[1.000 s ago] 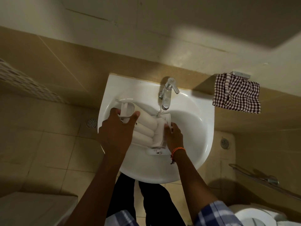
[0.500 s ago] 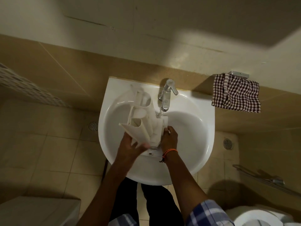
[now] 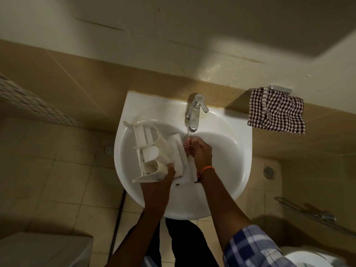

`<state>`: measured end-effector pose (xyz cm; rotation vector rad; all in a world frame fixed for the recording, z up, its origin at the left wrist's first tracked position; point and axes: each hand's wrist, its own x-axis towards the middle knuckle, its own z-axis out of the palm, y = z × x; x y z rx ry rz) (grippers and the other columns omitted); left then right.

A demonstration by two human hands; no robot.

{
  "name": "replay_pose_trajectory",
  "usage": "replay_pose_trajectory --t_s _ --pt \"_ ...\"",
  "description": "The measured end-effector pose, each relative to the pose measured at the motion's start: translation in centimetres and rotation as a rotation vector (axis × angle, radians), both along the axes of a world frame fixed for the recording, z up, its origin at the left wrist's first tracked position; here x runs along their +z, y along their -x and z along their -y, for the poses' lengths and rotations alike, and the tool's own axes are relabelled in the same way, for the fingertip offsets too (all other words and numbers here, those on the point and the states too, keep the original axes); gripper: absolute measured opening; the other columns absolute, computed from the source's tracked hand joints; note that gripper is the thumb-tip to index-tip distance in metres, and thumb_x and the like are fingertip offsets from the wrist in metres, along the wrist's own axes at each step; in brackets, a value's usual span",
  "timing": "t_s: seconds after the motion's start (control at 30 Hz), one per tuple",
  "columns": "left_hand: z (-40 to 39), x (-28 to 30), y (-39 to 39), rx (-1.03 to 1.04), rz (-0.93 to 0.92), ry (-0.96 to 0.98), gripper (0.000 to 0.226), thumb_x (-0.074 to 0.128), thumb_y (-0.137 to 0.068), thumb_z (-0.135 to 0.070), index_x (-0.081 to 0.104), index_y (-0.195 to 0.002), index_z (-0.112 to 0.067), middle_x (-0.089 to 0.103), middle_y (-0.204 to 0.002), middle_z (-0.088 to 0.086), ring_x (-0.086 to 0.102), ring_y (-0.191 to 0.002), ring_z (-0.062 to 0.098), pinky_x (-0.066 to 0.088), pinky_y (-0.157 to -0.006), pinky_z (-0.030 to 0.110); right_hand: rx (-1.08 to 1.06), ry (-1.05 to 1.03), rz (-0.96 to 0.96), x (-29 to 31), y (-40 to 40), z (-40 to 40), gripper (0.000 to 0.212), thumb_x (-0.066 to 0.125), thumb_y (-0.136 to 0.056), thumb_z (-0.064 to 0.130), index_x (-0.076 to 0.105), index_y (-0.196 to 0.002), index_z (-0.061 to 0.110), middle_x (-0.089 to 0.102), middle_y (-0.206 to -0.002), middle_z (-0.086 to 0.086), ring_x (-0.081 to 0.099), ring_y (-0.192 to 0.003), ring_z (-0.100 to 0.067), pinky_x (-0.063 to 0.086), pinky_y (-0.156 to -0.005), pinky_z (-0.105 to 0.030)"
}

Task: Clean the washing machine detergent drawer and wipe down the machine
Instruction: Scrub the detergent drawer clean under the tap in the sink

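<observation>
Detergent drawer rinsed at a bathroom basin

While water runs from the tap point(image 3: 195, 114), a person seen from above holds a white detergent drawer point(image 3: 158, 157) inside a white basin point(image 3: 231, 160). The drawer lies tilted across the basin's left half, its open compartments facing up. The left hand point(image 3: 161, 182) grips the drawer's near end, fingers curled around its edge, at the basin's front left. The right hand point(image 3: 200, 151) sits in the middle of the basin, directly under the tap's stream, fingers bent against the drawer's right side; whether it grips the drawer or only rubs it is unclear. An orange thread bracelet point(image 3: 205, 170) circles the right wrist. To the right of the basin, a checked cloth point(image 3: 277, 112) hangs on the tiled wall. A toilet point(image 3: 312, 257) shows at the basin's lower right.
</observation>
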<state>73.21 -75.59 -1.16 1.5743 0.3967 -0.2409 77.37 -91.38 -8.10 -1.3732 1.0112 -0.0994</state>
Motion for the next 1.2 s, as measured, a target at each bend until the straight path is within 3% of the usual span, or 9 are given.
replay_pose_trajectory --t_s 0.17,0.23,0.37,0.5,0.6,0.7,0.83,0.97,1.2 --pt "1.4 0.8 1.4 0.104 0.003 0.014 0.064 0.084 -0.08 -0.033 0.05 -0.131 -0.05 0.064 -0.12 -0.048 0.058 -0.118 -0.022 0.044 -0.103 0.003 0.105 -0.115 -0.047 1.0 -1.0 1.1 0.025 0.057 -0.101 0.01 0.079 -0.104 0.0 0.079 -0.094 -0.019 0.073 -0.074 -0.019 0.061 -0.071 -0.029" --pt "2.3 1.6 1.8 0.033 -0.008 0.029 0.053 0.081 -0.086 -0.036 0.06 -0.134 -0.04 0.071 -0.125 -0.031 0.063 -0.122 -0.011 0.048 -0.109 0.014 0.074 -0.076 -0.033 1.0 -1.0 1.7 0.025 0.056 -0.1 0.007 0.08 -0.1 -0.001 0.079 -0.087 -0.017 0.073 -0.072 -0.021 0.061 -0.071 -0.031" --pt "3.5 1.8 2.1 0.048 0.022 0.036 0.059 0.081 -0.09 -0.001 0.056 -0.124 -0.042 0.07 -0.118 -0.042 0.061 -0.119 -0.019 0.047 -0.1 0.005 0.029 -0.034 -0.016 1.4 -1.2 3.5 0.024 0.057 -0.099 0.005 0.078 -0.093 -0.004 0.077 -0.084 -0.021 0.071 -0.066 -0.022 0.062 -0.069 -0.03" --pt "3.6 1.8 2.7 -0.354 -0.17 -0.027 0.012 0.054 -0.107 -0.052 0.047 -0.104 -0.062 0.056 -0.158 -0.016 0.047 -0.149 0.008 0.033 -0.117 0.02 0.21 0.213 -0.088 1.8 -1.7 4.3 0.026 0.059 -0.099 0.011 0.08 -0.085 0.006 0.076 -0.076 -0.012 0.07 -0.061 -0.008 0.059 -0.069 -0.021" --pt "5.2 2.0 2.7 -0.028 0.067 -0.061 0.058 0.083 -0.091 -0.016 0.061 -0.119 -0.062 0.061 -0.128 -0.049 0.055 -0.126 -0.02 0.04 -0.108 0.006 0.275 0.322 -0.101 2.2 -1.9 4.6 0.028 0.058 -0.094 0.019 0.079 -0.076 0.014 0.076 -0.069 -0.001 0.074 -0.066 -0.012 0.063 -0.077 -0.032" --pt "7.6 3.5 2.5 0.151 0.063 0.078 0.065 0.076 -0.091 0.01 0.052 -0.117 -0.044 0.061 -0.103 -0.058 0.056 -0.106 -0.032 0.041 -0.091 -0.004 0.157 0.305 -0.09 1.9 -1.1 5.1 0.022 0.064 -0.086 0.031 0.078 -0.073 0.02 0.077 -0.075 0.003 0.074 -0.077 -0.019 0.063 -0.084 -0.048" --pt "9.1 2.7 2.0 0.24 -0.041 0.157 0.05 0.07 -0.099 0.003 0.053 -0.118 -0.04 0.065 -0.112 -0.033 0.06 -0.099 -0.029 0.045 -0.084 -0.003 0.114 0.268 -0.097 1.2 0.6 4.6 0.025 0.063 -0.089 0.043 0.075 -0.091 0.021 0.069 -0.078 0.003 0.065 -0.077 -0.019 0.062 -0.08 -0.056" --pt "8.8 0.1 3.1 0.144 -0.097 0.108 0.042 0.071 -0.101 -0.004 0.057 -0.136 -0.023 0.067 -0.123 -0.011 0.064 -0.106 -0.019 0.054 -0.089 0.009 0.255 0.455 -0.093 0.3 0.7 4.2 0.036 0.05 -0.093 0.038 0.074 -0.099 0.011 0.071 -0.086 -0.005 0.064 -0.08 -0.022 0.059 -0.08 -0.045" --pt "9.9 -1.6 3.0 0.066 -0.075 0.115 0.089 0.077 -0.085 -0.045 0.04 -0.156 -0.007 0.065 -0.144 0.008 0.065 -0.134 0.018 0.055 -0.112 0.04 0.286 0.59 -0.286 0.9 -0.2 4.7 0.023 0.066 -0.094 0.018 0.07 -0.113 0.006 0.072 -0.112 -0.014 0.066 -0.105 -0.031 0.049 -0.09 -0.032"
